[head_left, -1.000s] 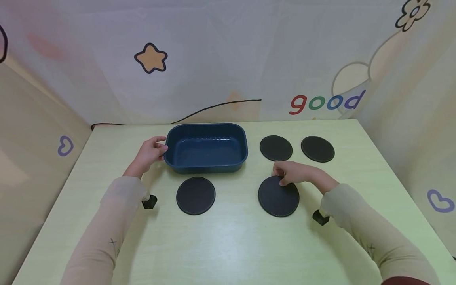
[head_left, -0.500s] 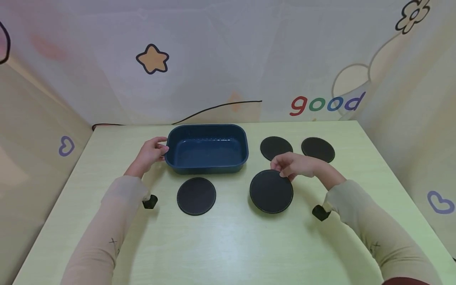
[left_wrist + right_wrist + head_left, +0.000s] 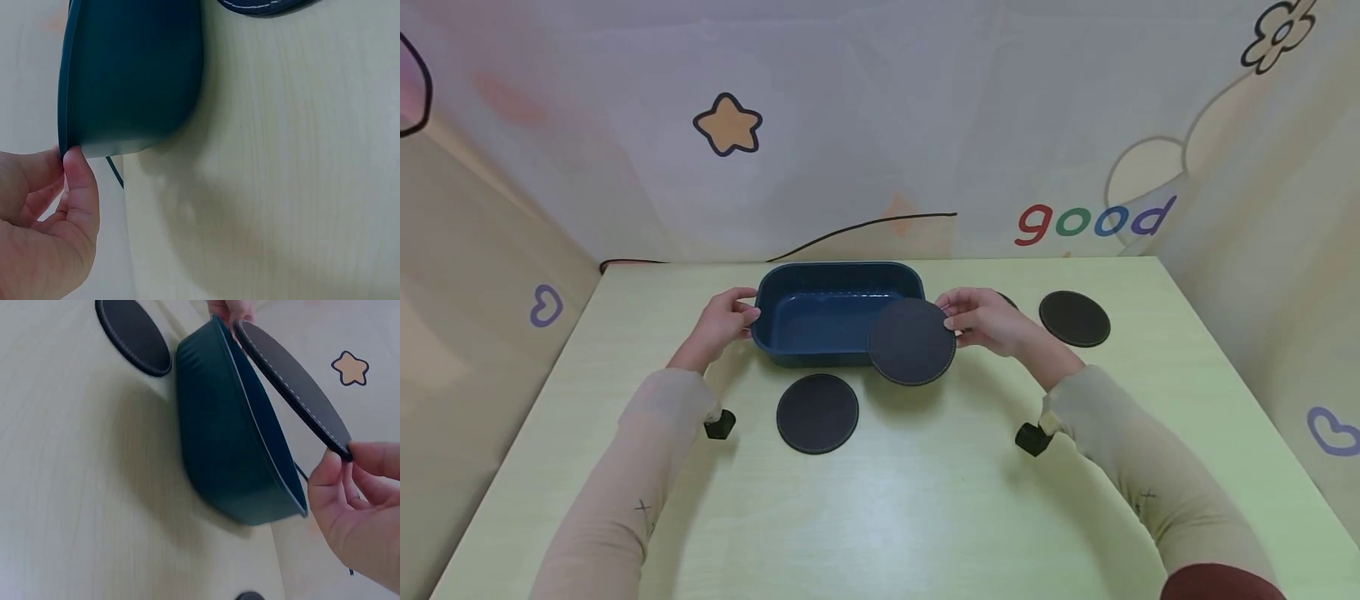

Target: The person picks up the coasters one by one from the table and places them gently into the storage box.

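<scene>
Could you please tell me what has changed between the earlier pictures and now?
The right hand has lifted one black disc off the table and carried it left and away from the person, to the right end of the blue container. The left hand still pinches the container's left rim; the other discs stayed.

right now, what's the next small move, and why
Perhaps ease the right hand leftward, bringing the black disc further over the blue tray: held raised, it covers just the near right corner in the head view; the left hand pinches the other end.
</scene>
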`<move>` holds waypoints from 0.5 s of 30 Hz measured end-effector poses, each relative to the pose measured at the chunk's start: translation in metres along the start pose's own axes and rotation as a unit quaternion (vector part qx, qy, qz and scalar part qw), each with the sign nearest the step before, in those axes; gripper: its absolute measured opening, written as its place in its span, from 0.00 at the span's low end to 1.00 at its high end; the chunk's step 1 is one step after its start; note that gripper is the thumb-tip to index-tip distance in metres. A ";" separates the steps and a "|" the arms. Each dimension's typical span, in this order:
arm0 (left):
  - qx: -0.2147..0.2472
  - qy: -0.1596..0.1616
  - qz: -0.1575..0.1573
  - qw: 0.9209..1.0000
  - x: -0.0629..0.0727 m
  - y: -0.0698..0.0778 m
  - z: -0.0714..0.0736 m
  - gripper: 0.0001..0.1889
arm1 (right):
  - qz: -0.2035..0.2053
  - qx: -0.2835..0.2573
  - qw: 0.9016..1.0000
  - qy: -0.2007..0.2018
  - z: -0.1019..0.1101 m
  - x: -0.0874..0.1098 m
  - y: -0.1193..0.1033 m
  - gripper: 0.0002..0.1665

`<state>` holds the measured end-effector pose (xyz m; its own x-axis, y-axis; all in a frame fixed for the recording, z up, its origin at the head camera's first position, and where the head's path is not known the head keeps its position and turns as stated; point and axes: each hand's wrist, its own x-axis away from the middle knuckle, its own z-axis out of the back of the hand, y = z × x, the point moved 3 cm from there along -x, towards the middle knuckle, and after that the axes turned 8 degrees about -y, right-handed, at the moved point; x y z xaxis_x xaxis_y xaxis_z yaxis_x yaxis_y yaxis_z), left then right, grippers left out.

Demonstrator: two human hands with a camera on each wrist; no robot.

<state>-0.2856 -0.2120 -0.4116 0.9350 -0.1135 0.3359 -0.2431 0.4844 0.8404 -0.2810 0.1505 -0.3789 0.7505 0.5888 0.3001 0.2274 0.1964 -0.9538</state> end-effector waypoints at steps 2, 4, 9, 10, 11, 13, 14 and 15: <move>0.001 0.002 -0.002 1.000 0.000 0.000 0.001 0.23 | 0.004 -0.020 1.000 0.018 -0.006 -0.009 -0.003 0.13; 0.003 0.003 -0.003 1.000 0.001 0.000 0.001 0.23 | 0.008 -0.041 0.998 0.036 -0.013 -0.018 -0.006 0.13; 0.007 0.003 -0.008 1.000 0.001 0.000 0.001 0.23 | 0.005 -0.082 0.994 0.078 -0.029 -0.038 -0.009 0.11; 0.006 0.003 -0.008 1.000 0.001 0.000 0.001 0.23 | 0.004 -0.090 0.992 0.085 -0.032 -0.042 -0.009 0.11; 0.005 0.003 -0.007 1.000 0.001 0.000 0.001 0.23 | 0.004 -0.095 0.991 0.091 -0.034 -0.046 -0.009 0.11; 0.002 0.004 -0.005 1.000 0.001 0.000 0.001 0.23 | 0.005 -0.102 0.990 0.101 -0.039 -0.054 -0.009 0.11; 0.002 0.004 -0.004 1.000 0.001 0.000 0.001 0.23 | 0.005 -0.106 0.989 0.106 -0.041 -0.058 -0.009 0.12; 0.002 0.004 -0.004 1.000 0.001 0.001 0.001 0.23 | 0.006 -0.106 0.988 0.109 -0.044 -0.062 -0.009 0.12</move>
<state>-0.2849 -0.2127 -0.4104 0.9390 -0.1094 0.3259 -0.2372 0.4800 0.8446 -0.3027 0.0777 -0.3892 0.8644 0.4023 0.3015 0.3261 0.0078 -0.9453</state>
